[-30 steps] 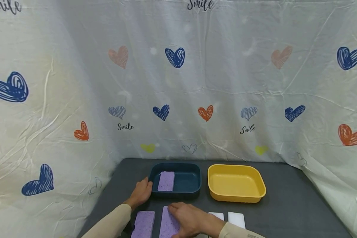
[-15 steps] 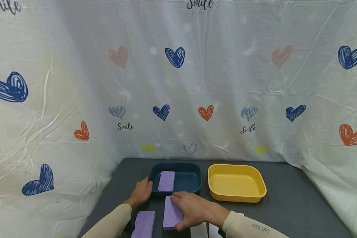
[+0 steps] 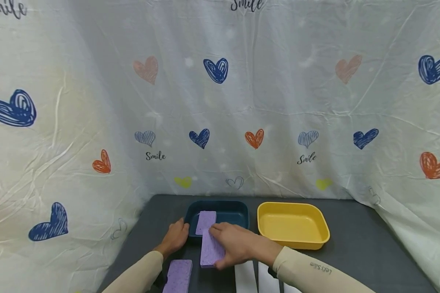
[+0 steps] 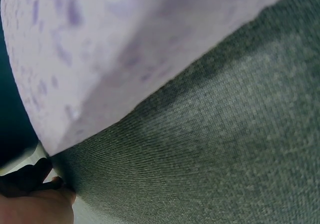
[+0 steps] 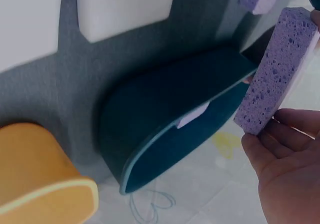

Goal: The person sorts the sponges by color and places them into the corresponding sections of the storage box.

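Note:
My right hand (image 3: 236, 244) holds a purple sponge (image 3: 210, 254) between thumb and fingers, raised at the near rim of the dark blue tub (image 3: 234, 219). In the right wrist view the sponge (image 5: 275, 72) shows its pitted face, gripped along its edges. My left hand (image 3: 175, 237) grips the tub's left rim. Another purple sponge (image 3: 206, 219) lies inside the tub on the left, partly covered by the held one in the head view. A further purple sponge (image 3: 178, 274) lies on the table near my left forearm and looms large in the left wrist view.
To the right of the tub stands a yellow tub (image 3: 294, 244). Several white blocks (image 3: 246, 276) lie in a row at the front, partly under my right sleeve. A dark grey cloth (image 3: 366, 252) covers the table, and a heart-printed curtain (image 3: 278, 101) hangs behind.
My right hand has picked up the purple sponge from the front row and carried it forward to the blue tub's near rim. My left hand has stayed on the tub's rim.

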### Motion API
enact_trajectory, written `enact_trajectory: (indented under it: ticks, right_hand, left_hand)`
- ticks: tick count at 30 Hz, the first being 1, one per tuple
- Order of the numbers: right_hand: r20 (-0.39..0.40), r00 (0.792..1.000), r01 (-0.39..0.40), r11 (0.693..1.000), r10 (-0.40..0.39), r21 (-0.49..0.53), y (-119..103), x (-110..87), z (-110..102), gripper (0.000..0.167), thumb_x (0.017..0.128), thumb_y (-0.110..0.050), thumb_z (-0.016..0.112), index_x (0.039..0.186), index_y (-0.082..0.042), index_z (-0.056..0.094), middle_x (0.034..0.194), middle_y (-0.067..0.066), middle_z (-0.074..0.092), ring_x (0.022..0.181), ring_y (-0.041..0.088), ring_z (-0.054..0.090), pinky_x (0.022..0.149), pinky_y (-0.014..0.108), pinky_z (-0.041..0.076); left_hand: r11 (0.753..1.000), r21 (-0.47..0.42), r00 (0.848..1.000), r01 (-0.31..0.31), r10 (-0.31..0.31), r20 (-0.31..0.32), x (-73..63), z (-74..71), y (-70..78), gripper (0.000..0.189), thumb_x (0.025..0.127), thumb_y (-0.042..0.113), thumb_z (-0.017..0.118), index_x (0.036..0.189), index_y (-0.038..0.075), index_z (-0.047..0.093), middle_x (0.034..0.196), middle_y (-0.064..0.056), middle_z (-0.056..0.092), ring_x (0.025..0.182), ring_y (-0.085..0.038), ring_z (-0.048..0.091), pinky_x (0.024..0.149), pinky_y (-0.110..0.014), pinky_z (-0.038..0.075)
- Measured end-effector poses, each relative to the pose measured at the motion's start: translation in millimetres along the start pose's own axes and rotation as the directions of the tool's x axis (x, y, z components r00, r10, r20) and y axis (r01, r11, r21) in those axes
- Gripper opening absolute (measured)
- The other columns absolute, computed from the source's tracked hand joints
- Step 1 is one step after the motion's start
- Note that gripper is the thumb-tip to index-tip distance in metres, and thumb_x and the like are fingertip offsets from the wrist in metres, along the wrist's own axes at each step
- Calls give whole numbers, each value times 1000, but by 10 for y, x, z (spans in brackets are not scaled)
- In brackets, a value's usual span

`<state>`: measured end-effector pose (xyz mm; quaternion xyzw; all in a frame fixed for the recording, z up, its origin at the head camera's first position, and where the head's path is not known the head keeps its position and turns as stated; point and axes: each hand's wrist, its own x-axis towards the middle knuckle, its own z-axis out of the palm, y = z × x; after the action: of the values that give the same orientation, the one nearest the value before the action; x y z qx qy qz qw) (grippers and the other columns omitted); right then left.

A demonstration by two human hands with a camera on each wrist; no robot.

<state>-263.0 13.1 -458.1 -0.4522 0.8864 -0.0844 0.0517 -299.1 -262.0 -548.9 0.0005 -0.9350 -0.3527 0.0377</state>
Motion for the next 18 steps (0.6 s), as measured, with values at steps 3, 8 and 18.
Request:
enact_trajectory:
  ticks: [3, 8, 18]
  right_hand:
    - [-13, 1000, -12, 1000, 12, -14, 3, 18, -44, 93, 87, -59, 85, 161, -14, 52, 165, 1, 56, 147, 20, 56, 122, 40, 49]
    - [-42, 999, -16, 998, 14, -61, 32, 52, -128, 93, 87, -59, 85, 161, -12, 52, 165, 3, 55, 149, 21, 56, 124, 40, 47]
    - [-73, 997, -35, 995, 29, -94, 165, 109, -280, 93, 90, -54, 83, 162, -7, 50, 167, 9, 54, 151, 25, 53, 126, 40, 45]
  left_hand:
    - [1000, 5, 1000, -2, 2, -1, 0, -4, -9, 34, 112, 16, 41, 128, -5, 63, 129, -25, 71, 122, -39, 67, 106, -64, 52]
    - [1000, -7, 1000, 8, -8, 1, -1, -6, -14, 38, 113, 17, 40, 134, -6, 61, 134, -26, 69, 125, -40, 66, 109, -65, 51]
    - [999, -20, 999, -40, 39, -17, 119, 133, -282, 65, 114, 30, 36, 156, -19, 42, 157, -42, 49, 146, -59, 48, 120, -71, 40]
